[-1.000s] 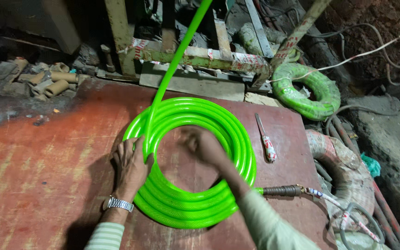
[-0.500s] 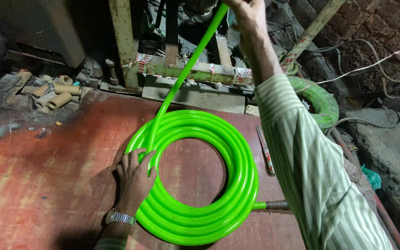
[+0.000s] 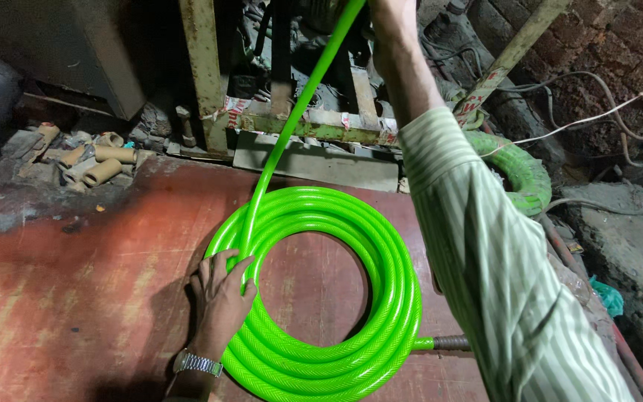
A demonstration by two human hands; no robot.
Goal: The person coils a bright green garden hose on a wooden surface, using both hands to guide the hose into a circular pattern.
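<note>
A bright green hose coil [image 3: 381, 253] lies flat on a worn red board [image 3: 76, 283]. My left hand [image 3: 221, 298], with a metal watch [image 3: 196, 363] on its wrist, rests flat on the coil's left side, fingers spread. It sits beside the point where one strand of hose [image 3: 292, 119] rises steeply to the top edge. My right arm, in a striped sleeve [image 3: 485, 260], reaches up along that strand. The right hand itself is cut off by the top edge. A metal end fitting [image 3: 452, 342] sticks out of the coil at the lower right.
A rusty metal frame [image 3: 202, 74] stands behind the board. Another green coil [image 3: 522, 175] lies at the right, partly hidden by my arm. Several cardboard tubes [image 3: 102, 167] lie at the back left. Cables and a brick wall [image 3: 604, 45] are at the right.
A second ago my right hand was inside the coil. It then rose along the upright strand, gripped it, and is now past the top edge. My left hand stayed on the coil.
</note>
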